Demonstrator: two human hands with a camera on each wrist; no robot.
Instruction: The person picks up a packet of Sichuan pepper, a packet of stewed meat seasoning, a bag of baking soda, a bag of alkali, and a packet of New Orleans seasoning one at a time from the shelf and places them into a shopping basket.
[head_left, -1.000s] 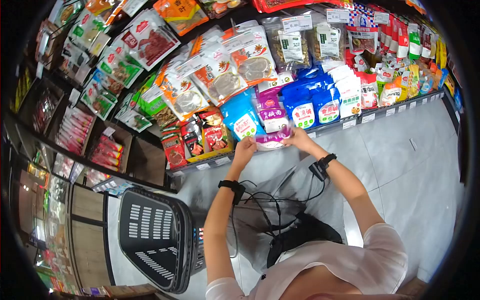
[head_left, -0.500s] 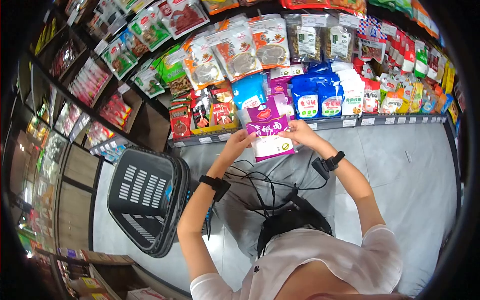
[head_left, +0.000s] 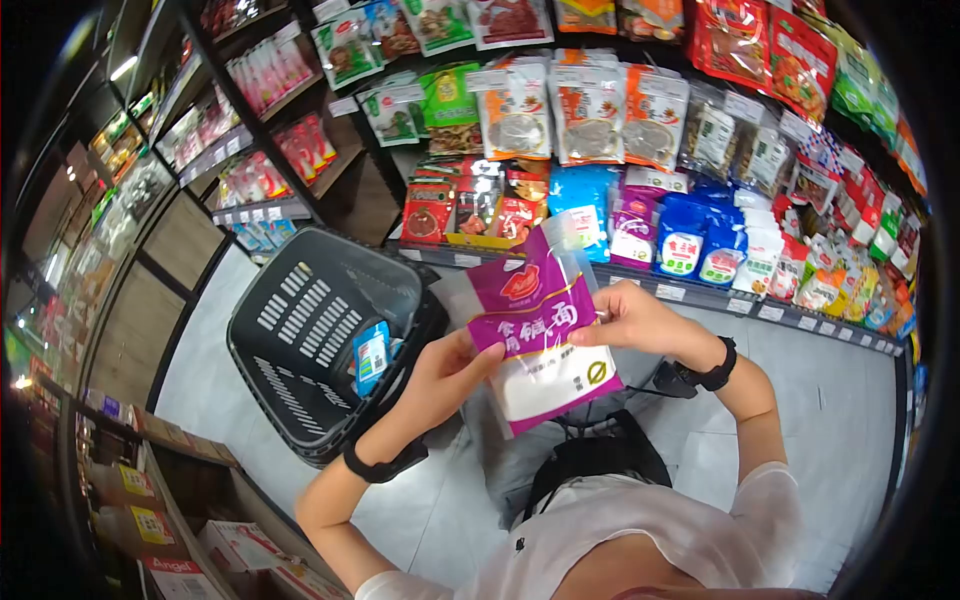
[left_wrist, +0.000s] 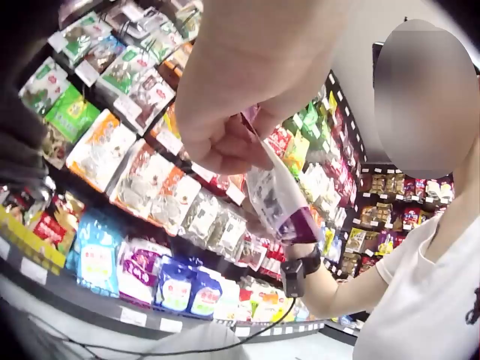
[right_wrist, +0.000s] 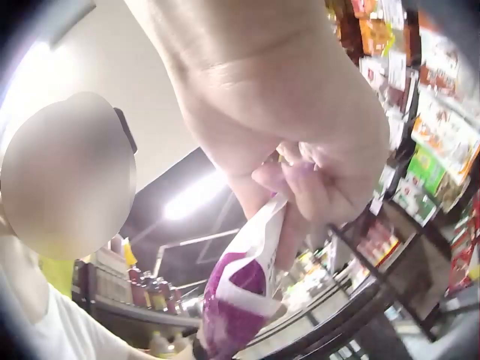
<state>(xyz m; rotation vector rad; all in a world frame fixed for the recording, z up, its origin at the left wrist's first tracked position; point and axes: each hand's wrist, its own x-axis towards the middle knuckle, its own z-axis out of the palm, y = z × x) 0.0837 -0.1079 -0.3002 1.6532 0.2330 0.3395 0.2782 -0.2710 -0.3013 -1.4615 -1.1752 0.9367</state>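
L hand (head_left: 432,378) + R hand (head_left: 640,325): grip pinching purple alkali pkt (head_left: 545,345) | off shelf (head_left: 705,297), not in blk bskt (head_left: 370,275) | blue-white pkt (head_left: 371,358) alrdy in

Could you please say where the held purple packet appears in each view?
Head: held purple packet, just right of centre.
Left wrist: held purple packet, just right of centre.
Right wrist: held purple packet, lower middle.
Shared landmark: bright green packet, upper middle in head, upper left in left wrist, right side in right wrist.
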